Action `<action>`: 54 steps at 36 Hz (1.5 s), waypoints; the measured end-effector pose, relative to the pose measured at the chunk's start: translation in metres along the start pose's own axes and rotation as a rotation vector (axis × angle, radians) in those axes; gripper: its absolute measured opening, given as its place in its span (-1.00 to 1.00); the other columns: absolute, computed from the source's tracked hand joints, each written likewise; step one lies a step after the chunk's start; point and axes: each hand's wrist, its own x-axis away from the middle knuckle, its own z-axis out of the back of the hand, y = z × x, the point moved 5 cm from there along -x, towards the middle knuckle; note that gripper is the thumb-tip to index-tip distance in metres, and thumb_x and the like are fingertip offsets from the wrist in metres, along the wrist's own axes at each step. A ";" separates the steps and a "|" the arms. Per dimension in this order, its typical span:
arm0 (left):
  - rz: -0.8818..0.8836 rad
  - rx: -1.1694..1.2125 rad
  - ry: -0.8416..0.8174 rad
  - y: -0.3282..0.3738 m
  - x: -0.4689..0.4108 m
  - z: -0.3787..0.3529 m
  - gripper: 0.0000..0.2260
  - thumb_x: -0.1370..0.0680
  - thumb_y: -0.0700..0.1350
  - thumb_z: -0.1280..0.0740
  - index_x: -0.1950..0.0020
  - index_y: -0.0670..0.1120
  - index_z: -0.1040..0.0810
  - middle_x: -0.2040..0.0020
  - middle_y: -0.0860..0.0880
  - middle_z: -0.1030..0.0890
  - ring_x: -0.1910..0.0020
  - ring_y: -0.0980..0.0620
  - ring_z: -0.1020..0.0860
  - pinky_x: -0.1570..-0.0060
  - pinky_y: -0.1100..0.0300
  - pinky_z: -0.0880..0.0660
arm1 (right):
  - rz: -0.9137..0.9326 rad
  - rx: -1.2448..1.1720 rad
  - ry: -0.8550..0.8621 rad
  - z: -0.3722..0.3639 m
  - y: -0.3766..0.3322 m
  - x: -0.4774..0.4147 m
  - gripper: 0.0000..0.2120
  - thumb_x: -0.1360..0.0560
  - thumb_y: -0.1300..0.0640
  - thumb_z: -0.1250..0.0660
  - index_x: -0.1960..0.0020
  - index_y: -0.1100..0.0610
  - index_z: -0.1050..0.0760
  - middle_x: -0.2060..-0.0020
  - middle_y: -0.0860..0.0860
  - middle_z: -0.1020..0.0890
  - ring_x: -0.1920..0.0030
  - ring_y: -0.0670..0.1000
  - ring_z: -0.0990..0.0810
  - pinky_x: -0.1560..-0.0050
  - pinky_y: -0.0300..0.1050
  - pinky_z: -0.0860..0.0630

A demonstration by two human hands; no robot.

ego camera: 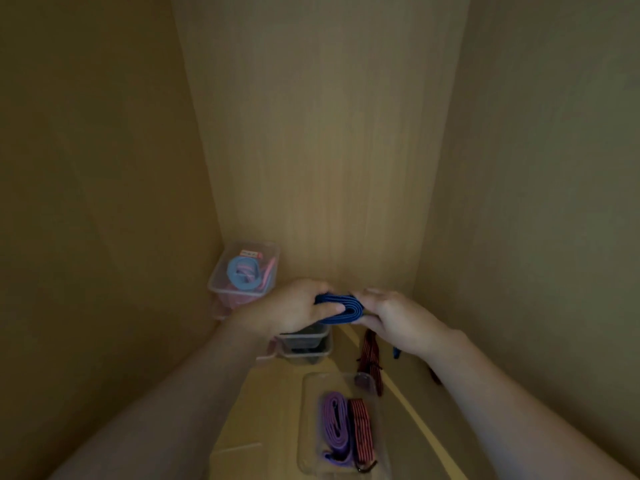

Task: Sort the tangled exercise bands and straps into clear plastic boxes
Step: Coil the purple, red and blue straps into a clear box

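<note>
The left hand (294, 306) and the right hand (393, 318) each grip one end of a folded blue strap (346, 306), held above the boxes. Three clear boxes are in view. The middle box (304, 340), under the left hand, holds something dark that I cannot identify. The back box (254, 243) holds one light blue band (242, 270) and pink bands (268, 271). The near box (308, 410) holds one purple strap (334, 424) and one red-black strap (362, 431). A loose red-black strap (370, 355) lies beside it.

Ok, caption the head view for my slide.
Left hand and right hand hold a folded dark blue fabric strap above clear plastic boxes of sorted bands.
</note>
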 end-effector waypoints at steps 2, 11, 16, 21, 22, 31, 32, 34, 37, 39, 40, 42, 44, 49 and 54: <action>0.027 -0.033 -0.024 -0.003 -0.001 -0.002 -0.76 -0.58 0.14 -0.27 -0.10 0.01 -0.52 0.08 0.06 -0.61 0.09 0.08 -0.57 0.03 0.15 -0.48 | -0.003 -0.001 0.001 0.000 -0.001 0.001 -0.69 -0.59 0.07 -0.26 -0.31 0.10 -0.45 -0.06 0.01 -0.57 -0.04 -0.02 -0.54 -0.05 -0.02 -0.49; 0.035 0.116 -0.003 0.005 -0.002 -0.011 -0.76 -0.60 0.10 -0.25 -0.19 0.02 -0.49 0.04 0.07 -0.59 0.12 0.18 -0.53 0.17 0.31 -0.39 | -0.053 -0.036 0.003 0.004 0.003 -0.002 -0.66 -0.59 0.09 -0.26 -0.35 0.12 -0.44 -0.14 0.05 -0.59 -0.13 0.00 -0.55 -0.16 -0.02 -0.48; 0.093 0.268 0.184 0.001 -0.004 -0.017 -0.72 -0.60 0.14 -0.21 -0.14 -0.03 -0.48 0.05 -0.02 -0.61 0.09 0.04 -0.58 0.11 0.14 -0.49 | -0.131 -0.053 0.077 0.006 0.007 -0.004 -0.68 -0.61 0.16 -0.23 -0.35 0.17 -0.43 -0.17 0.09 -0.58 -0.15 0.04 -0.55 -0.19 0.00 -0.48; 0.142 0.393 0.281 0.002 -0.008 -0.027 -0.70 -0.63 0.12 -0.16 -0.14 -0.10 -0.42 0.05 -0.04 -0.55 0.09 0.04 -0.53 0.12 0.17 -0.44 | -0.206 -0.068 0.093 0.000 0.005 -0.009 -0.54 -0.60 0.23 -0.22 -0.48 0.21 -0.24 -0.35 0.12 -0.45 -0.30 0.07 -0.47 -0.33 -0.13 -0.38; 0.152 0.401 0.301 0.001 -0.010 -0.029 -0.67 -0.63 0.14 -0.14 -0.17 -0.10 -0.42 0.01 -0.05 -0.56 0.03 0.02 -0.53 0.04 0.12 -0.46 | -0.223 -0.058 0.082 -0.001 0.005 -0.010 -0.49 -0.60 0.22 -0.21 -0.51 0.21 -0.17 -0.41 0.12 -0.38 -0.36 0.06 -0.41 -0.36 -0.18 -0.32; 0.178 0.542 0.437 0.002 -0.007 -0.031 -0.63 -0.64 0.09 -0.13 -0.29 -0.15 -0.38 -0.07 -0.11 -0.57 -0.07 -0.03 -0.55 -0.13 -0.03 -0.50 | -0.196 -0.187 0.085 -0.010 -0.004 -0.008 -0.36 -0.57 0.23 -0.26 -0.56 0.10 -0.05 -0.41 0.01 -0.37 -0.31 -0.03 -0.43 -0.30 -0.26 -0.34; 0.187 0.584 0.439 0.002 -0.006 -0.032 -0.63 -0.64 0.09 -0.13 -0.28 -0.15 -0.39 -0.08 -0.12 -0.57 -0.09 -0.04 -0.55 -0.16 -0.05 -0.49 | -0.192 -0.211 0.080 -0.011 -0.005 -0.007 -0.36 -0.56 0.23 -0.26 -0.56 0.08 -0.07 -0.40 0.00 -0.38 -0.32 -0.04 -0.42 -0.32 -0.23 -0.34; 0.206 0.687 0.440 -0.002 -0.006 -0.035 -0.65 -0.63 0.11 -0.16 -0.25 -0.12 -0.40 -0.11 -0.13 -0.58 -0.13 -0.06 -0.55 -0.21 -0.11 -0.48 | -0.193 -0.256 0.069 -0.013 -0.007 -0.006 -0.35 -0.55 0.24 -0.25 -0.56 0.07 -0.07 -0.42 -0.02 -0.37 -0.36 -0.08 -0.38 -0.37 -0.25 -0.31; 0.232 0.855 0.431 -0.006 -0.008 -0.043 -0.69 -0.60 0.11 -0.19 -0.19 -0.08 -0.41 -0.14 -0.17 -0.57 -0.17 -0.10 -0.55 -0.26 -0.15 -0.45 | -0.183 -0.313 0.027 -0.015 -0.010 -0.002 -0.30 -0.53 0.25 -0.28 -0.57 0.05 -0.03 -0.43 -0.16 -0.26 -0.41 -0.25 -0.21 -0.39 -0.43 -0.15; 0.247 1.002 0.424 -0.004 -0.007 -0.047 -0.77 -0.64 0.01 -0.18 -0.19 -0.11 -0.38 -0.18 -0.20 -0.54 -0.20 -0.13 -0.53 -0.28 -0.17 -0.43 | -0.181 -0.355 -0.006 -0.020 -0.011 0.001 -0.25 -0.51 0.22 -0.32 -0.56 0.00 0.00 -0.44 -0.17 -0.22 -0.42 -0.28 -0.17 -0.40 -0.44 -0.11; 0.258 1.076 0.416 -0.003 -0.006 -0.049 -0.79 -0.66 -0.05 -0.16 -0.21 -0.15 -0.36 -0.20 -0.22 -0.52 -0.21 -0.15 -0.52 -0.29 -0.17 -0.42 | -0.186 -0.375 -0.017 -0.022 -0.010 0.003 -0.24 -0.51 0.21 -0.34 -0.55 -0.04 0.01 -0.44 -0.17 -0.23 -0.42 -0.27 -0.19 -0.41 -0.42 -0.12; 0.265 1.157 0.392 -0.005 -0.005 -0.055 -0.74 -0.67 -0.12 -0.13 -0.28 -0.25 -0.33 -0.24 -0.29 -0.50 -0.24 -0.18 -0.51 -0.29 -0.12 -0.43 | -0.201 -0.405 -0.040 -0.029 -0.008 0.006 -0.22 -0.49 0.19 -0.37 -0.52 -0.11 0.01 -0.42 -0.16 -0.28 -0.41 -0.25 -0.25 -0.43 -0.33 -0.19; 0.246 1.190 0.362 -0.007 -0.003 -0.062 -0.70 -0.68 -0.14 -0.11 -0.33 -0.30 -0.32 -0.26 -0.33 -0.48 -0.24 -0.19 -0.51 -0.25 -0.05 -0.46 | -0.225 -0.428 -0.081 -0.037 -0.005 0.010 -0.18 -0.47 0.15 -0.40 -0.52 -0.15 0.02 -0.45 -0.13 -0.28 -0.43 -0.21 -0.26 -0.45 -0.21 -0.23; 0.230 1.305 0.368 -0.012 0.006 -0.072 -0.63 -0.68 -0.19 -0.10 -0.48 -0.02 -0.14 -0.34 -0.17 -0.39 -0.33 -0.15 -0.42 -0.33 -0.16 -0.37 | -0.247 -0.327 -0.150 -0.049 -0.003 0.017 -0.03 -0.42 0.09 -0.48 -0.58 -0.01 0.12 -0.52 -0.14 -0.09 -0.50 -0.19 -0.09 -0.51 -0.17 -0.12; 0.148 1.378 0.330 -0.014 0.017 -0.080 -0.69 -0.68 -0.22 -0.05 -0.41 -0.03 -0.32 -0.13 -0.12 -0.51 -0.09 -0.01 -0.54 -0.09 0.06 -0.51 | -0.253 -0.330 -0.079 -0.056 -0.008 0.028 -0.11 -0.40 0.03 -0.50 -0.56 0.04 -0.07 -0.39 -0.11 -0.23 -0.39 -0.12 -0.31 -0.43 -0.12 -0.31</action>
